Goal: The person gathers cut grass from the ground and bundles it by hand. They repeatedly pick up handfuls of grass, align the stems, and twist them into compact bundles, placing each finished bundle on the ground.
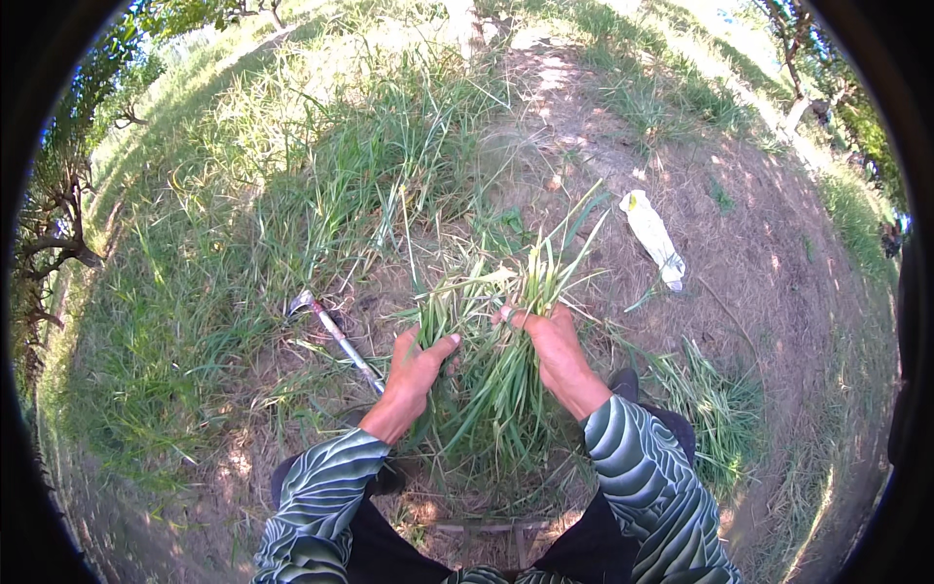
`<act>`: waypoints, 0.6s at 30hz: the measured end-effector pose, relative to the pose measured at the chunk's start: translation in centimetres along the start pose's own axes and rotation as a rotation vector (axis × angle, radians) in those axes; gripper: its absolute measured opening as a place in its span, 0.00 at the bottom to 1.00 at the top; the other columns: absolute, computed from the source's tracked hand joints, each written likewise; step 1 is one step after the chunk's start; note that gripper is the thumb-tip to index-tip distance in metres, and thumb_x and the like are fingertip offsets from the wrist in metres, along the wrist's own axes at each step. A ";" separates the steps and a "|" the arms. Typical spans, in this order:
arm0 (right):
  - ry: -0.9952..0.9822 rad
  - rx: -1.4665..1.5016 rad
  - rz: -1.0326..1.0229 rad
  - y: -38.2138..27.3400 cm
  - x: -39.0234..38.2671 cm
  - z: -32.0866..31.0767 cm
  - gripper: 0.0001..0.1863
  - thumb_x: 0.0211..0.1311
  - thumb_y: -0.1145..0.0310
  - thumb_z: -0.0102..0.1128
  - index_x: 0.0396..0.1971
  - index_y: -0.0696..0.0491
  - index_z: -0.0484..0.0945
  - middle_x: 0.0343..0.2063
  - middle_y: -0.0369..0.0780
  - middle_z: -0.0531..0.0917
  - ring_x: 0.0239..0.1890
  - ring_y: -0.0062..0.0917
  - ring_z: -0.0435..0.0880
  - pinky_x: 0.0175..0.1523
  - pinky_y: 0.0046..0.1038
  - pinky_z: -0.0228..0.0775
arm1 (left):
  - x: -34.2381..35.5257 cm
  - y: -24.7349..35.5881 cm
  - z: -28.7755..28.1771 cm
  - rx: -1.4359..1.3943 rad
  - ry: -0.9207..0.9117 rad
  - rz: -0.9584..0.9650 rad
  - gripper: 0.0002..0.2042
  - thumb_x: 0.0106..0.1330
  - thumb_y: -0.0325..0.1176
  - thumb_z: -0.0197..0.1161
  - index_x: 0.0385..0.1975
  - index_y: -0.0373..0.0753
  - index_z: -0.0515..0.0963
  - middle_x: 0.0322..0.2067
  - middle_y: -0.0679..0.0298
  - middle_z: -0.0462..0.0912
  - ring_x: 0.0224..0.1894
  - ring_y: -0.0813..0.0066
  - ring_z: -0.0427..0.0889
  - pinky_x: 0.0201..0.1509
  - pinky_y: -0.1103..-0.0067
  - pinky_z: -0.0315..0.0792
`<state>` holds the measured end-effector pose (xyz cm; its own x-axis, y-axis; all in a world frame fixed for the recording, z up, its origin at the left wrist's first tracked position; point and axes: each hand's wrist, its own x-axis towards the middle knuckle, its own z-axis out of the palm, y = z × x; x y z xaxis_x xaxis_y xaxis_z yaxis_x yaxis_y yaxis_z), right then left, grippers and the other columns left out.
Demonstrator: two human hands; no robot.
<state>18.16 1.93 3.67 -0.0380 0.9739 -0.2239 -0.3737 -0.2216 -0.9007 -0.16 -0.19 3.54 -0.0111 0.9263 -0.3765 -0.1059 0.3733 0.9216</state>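
Observation:
Loose bunches of long green grass blades (496, 389) are gathered between my hands, low in the middle of the view. My left hand (416, 375) is closed round the left bunch, thumb across the blades. My right hand (555, 355) grips the upper part of the right bunch, whose blades hang below it and poke up above. A hand tool (336, 336) with a pale handle and a metal head lies on the ground just left of my left hand.
A white crumpled cloth or bag (650, 234) lies on dry soil (739, 263) at the right. A pile of cut grass (710, 409) lies beside my right shoe. Standing grass (195, 263) covers the left side; trees (798, 88) line the edges. Something like a low stool (486, 529) is beneath me.

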 end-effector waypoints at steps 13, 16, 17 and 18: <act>0.020 0.040 -0.016 -0.2 0.3 -0.2 0.07 0.53 0.76 0.58 0.33 0.58 0.74 0.23 0.39 0.80 0.27 0.24 0.78 0.37 0.26 0.70 | -0.4 1.0 0.2 -0.195 -0.020 -0.031 0.11 0.57 0.26 0.63 0.38 0.35 0.71 0.23 0.66 0.74 0.22 0.77 0.73 0.24 0.80 0.71; 0.031 0.049 -0.049 -0.5 0.3 -0.2 0.06 0.54 0.77 0.56 0.32 0.60 0.73 0.23 0.40 0.80 0.26 0.23 0.78 0.31 0.25 0.72 | -0.7 1.4 0.0 -0.241 -0.105 -0.022 0.11 0.57 0.29 0.65 0.37 0.37 0.72 0.23 0.67 0.73 0.21 0.78 0.72 0.24 0.81 0.71; 0.034 0.039 -0.052 -0.5 0.4 -0.3 0.06 0.54 0.77 0.56 0.32 0.60 0.73 0.23 0.40 0.80 0.26 0.23 0.78 0.32 0.25 0.72 | -0.6 1.6 -0.1 -0.253 -0.141 -0.023 0.11 0.57 0.29 0.65 0.37 0.37 0.72 0.22 0.68 0.73 0.21 0.78 0.71 0.24 0.81 0.71; 0.038 0.029 -0.054 -0.4 0.4 -0.4 0.06 0.54 0.77 0.56 0.33 0.60 0.73 0.23 0.40 0.80 0.26 0.23 0.78 0.33 0.25 0.72 | -0.8 1.8 0.2 -0.279 -0.111 -0.033 0.11 0.57 0.30 0.65 0.36 0.38 0.73 0.23 0.67 0.73 0.21 0.78 0.71 0.24 0.81 0.71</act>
<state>18.71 2.41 3.80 0.0185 0.9817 -0.1894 -0.4008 -0.1663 -0.9009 -0.18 -0.24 5.51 0.1039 0.9196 -0.3788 -0.3735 0.3891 0.8421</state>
